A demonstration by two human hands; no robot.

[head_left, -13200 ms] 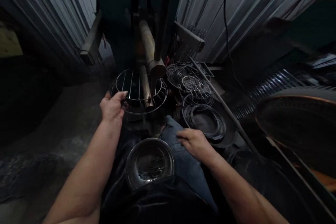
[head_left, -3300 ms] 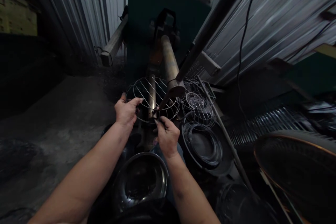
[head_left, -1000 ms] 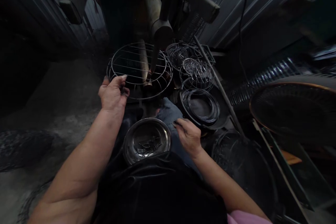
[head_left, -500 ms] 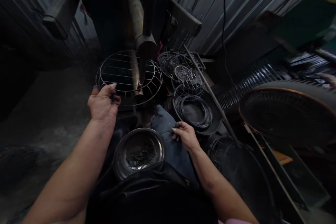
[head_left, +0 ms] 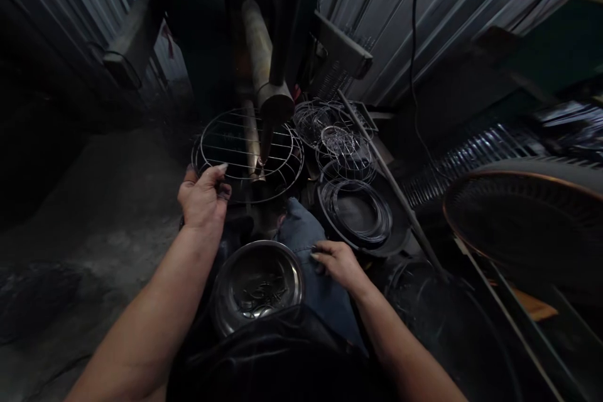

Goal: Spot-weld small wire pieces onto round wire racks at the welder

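My left hand (head_left: pixel 205 200) is closed on the near left edge of a round wire rack (head_left: pixel 228 149). The rack, with its rings and parallel cross wires, lies around the tip of a machine's electrode. My right hand (head_left: pixel 340 265) hovers over a denim-covered leg (head_left: pixel 301 232), thumb and fingers pinched together. Whatever is between those fingertips is too small and dark to make out. Between my forearms a steel bowl (head_left: pixel 221 276) rests on my lap, with several short bent wire pieces (head_left: pixel 264 291) in it.
A thick metal cylinder (head_left: pixel 264 56) of the machine juts out above the rack. To the right are coiled wire rings (head_left: pixel 362 213) on a dark round tray, more wire frames (head_left: pixel 346 147), a slanting metal bar (head_left: pixel 391 182) and a large fan (head_left: pixel 527 213).
The view has shifted, so most things appear lower and further right. My right hand's fingers look more closed, and the thin wire seen at their tips no longer shows. My left hand stays on the rack.
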